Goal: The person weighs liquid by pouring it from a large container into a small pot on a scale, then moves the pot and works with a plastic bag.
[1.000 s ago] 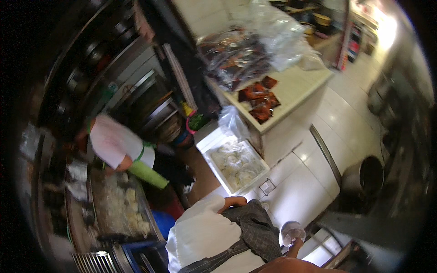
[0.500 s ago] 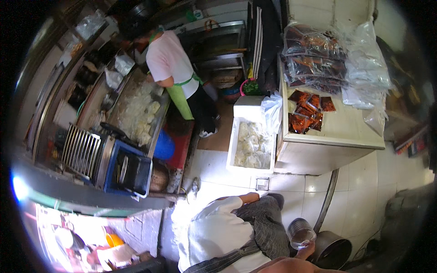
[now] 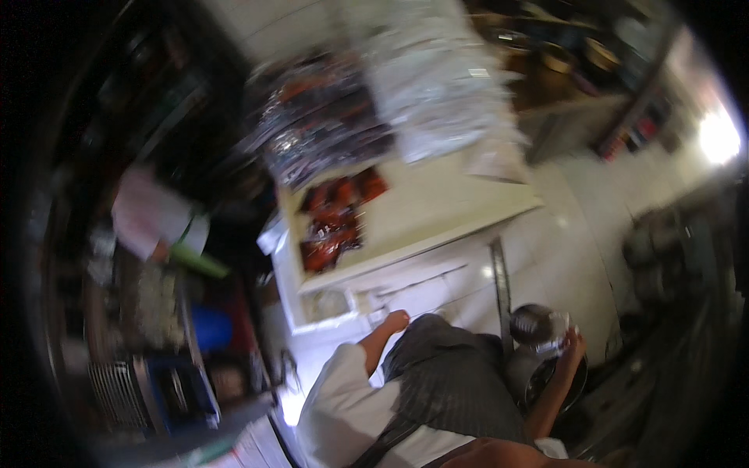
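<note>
My right hand (image 3: 574, 343) is closed on a clear, ribbed plastic container (image 3: 535, 324), held low at my right side above a dark round pot (image 3: 555, 384). The container looks tilted, and motion blur hides what may be inside. My left hand (image 3: 396, 320) hangs in front of my dark apron, near a white foam box (image 3: 328, 308) on the floor. Its fingers are too smeared to read, and nothing in it can be made out. Ahead, on a cream-topped counter (image 3: 429, 207), lie several small sachets of red-brown sauce (image 3: 335, 218).
Larger bags of dark red sauce (image 3: 324, 117) and a pile of white plastic bags (image 3: 437, 86) cover the counter's far side. To the left a co-worker in a pink-white shirt (image 3: 152, 214) bends over a worktop. A blue bucket (image 3: 211, 324) stands nearby.
My view has swung right, so the counter now sits near the middle and the co-worker farther left. My right arm and left hand show more fully. The container stays in my right hand.
</note>
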Motion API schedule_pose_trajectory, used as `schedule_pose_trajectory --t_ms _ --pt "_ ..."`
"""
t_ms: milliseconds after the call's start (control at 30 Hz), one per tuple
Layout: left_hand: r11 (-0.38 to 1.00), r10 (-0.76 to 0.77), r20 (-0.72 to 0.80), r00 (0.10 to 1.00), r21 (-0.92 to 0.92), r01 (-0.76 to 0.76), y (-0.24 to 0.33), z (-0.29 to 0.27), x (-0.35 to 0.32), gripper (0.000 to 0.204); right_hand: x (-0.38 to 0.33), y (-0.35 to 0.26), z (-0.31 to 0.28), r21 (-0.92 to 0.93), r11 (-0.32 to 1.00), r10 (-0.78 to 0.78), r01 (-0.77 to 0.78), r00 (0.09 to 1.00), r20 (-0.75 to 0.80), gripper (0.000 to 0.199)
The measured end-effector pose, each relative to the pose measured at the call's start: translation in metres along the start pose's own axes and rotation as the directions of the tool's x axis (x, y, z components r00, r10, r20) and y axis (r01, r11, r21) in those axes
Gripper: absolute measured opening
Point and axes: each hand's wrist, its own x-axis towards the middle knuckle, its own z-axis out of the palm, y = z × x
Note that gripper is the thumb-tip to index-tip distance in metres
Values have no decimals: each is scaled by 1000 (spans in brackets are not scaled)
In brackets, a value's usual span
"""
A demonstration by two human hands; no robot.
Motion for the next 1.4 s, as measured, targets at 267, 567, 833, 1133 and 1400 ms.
schedule_pose_trajectory --t_ms 267,567,833,1133,1400 --pt "975 -192 153 969 143 171 92 -27 99 23 100 -169 2 2 961 -275 277 955 113 21" --pt "754 -462 351 814 -328 570 218 82 82 31 211 -384 60 -51 852 -426 522 744 515 20" --pt "392 -628 295 720 -679 620 275 89 124 25 323 -552 199 41 754 -529 655 569 629 11" --pt "153 -926 15 377 -898 412 306 127 143 29 451 -626 436 -42 241 -663 970 196 723 23" --pt "91 -954 112 276 -771 630 428 209 161 31 559 -616 589 -285 28 -444 958 268 855 50"
